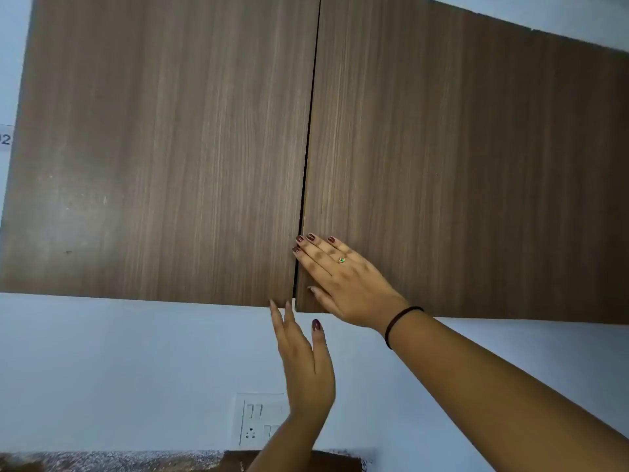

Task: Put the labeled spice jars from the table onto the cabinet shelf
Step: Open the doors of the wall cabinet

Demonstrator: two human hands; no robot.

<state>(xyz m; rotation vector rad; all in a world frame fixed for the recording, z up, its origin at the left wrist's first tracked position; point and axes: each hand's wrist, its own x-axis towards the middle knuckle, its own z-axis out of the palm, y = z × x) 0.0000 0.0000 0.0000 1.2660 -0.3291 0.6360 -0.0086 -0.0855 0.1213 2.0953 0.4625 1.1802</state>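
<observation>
Pale blue wall fills the background, and against it hangs your wooden cabinet [306, 148] with both doors shut. No spice jars show anywhere in this view, and the shelf they belong on is hidden behind those doors, so your job right now looks like getting the cabinet open.

What matters is the dark vertical seam [308, 165] where the two doors meet. It runs top to bottom, and its lower end sits right between your hands. Your right hand [340, 281] lies flat on the right door [459, 165], fingers [306, 258] spread and open, holding nothing, with the tips touching the seam at the door's lower inner corner. Your left hand [306, 362] comes up from below, open and empty too, its fingertips [280, 310] just reaching the bottom edge of the left door [153, 148] beside the seam. Each hand is nearest its own door; no handles are visible, so you probably need to hook the edges at that seam or underneath.

Little writing can be read: a slip of paper [5, 137] at the far left edge shows what looks like "02", cut off. Below, a white switch and socket plate [253, 420] sits on the wall, and a speckled strip [119, 461] runs along the bottom, possibly the tabletop's rear edge, though I can't be sure.
</observation>
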